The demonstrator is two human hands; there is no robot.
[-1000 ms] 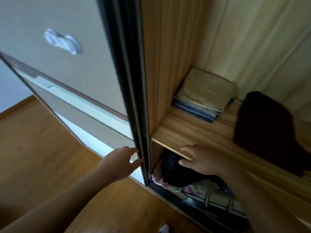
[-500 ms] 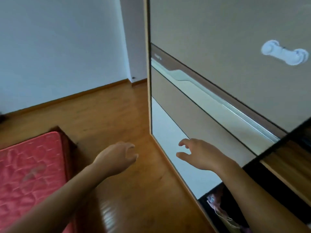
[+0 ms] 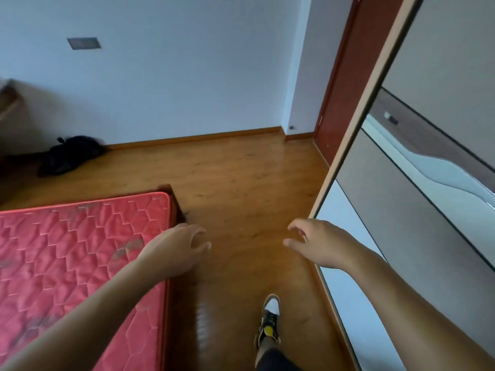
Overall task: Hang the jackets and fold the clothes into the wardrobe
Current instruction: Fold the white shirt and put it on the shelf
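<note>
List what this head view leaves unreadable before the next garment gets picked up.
- Wardrobe interior: not shown, head view; only its door face appears.
- Dark heap by the far wall: too small and dark to tell whether it is clothing or a bag.
- Red mattress: cut off by the left edge, so anything lying further along it is unseen.
- Left hand and right hand: both open, holding nothing.

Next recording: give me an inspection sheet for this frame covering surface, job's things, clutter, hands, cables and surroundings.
Surface: wooden floor, bare and glossy; red mattress with nothing on it.
Job's things: wardrobe door at right; no jackets or clothes identifiable.
Clutter: dark bundle on the floor by the wall, too blurred to identify.
Hands: left hand and right hand both empty, fingers loosely curled, above the floor.
Cables: nothing seen.
Surroundings: pale wall, reddish door, the person's shoe.
</note>
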